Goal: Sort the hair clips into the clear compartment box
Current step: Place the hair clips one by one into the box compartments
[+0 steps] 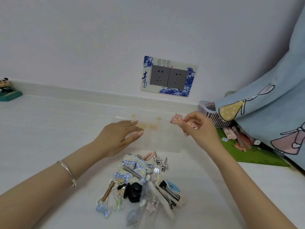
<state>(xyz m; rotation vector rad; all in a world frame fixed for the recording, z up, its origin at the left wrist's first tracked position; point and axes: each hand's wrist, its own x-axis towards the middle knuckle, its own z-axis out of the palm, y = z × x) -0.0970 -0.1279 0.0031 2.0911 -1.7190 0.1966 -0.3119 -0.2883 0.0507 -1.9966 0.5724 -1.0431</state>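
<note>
Head view: left hand (118,138) flat, fingers straight, over left side of clear compartment box (165,144); contact unclear. Right hand (199,128) pinches pink floral bow clip (177,119) above box's far right part. Box on white bench (49,129), faint yellow bits (152,126) inside. Pile of hair clips (140,184) on bench just in front of box, between forearms.

The bow clip (177,119) is pink with a small floral print. The bows (132,169) are blue-and-white gingham edged in cream lace, the claw clip (134,192) black, the bar clip (107,190) gold. The socket frame (189,83) bears blue-and-white porcelain-style flowers; the mat (254,154) is green.
</note>
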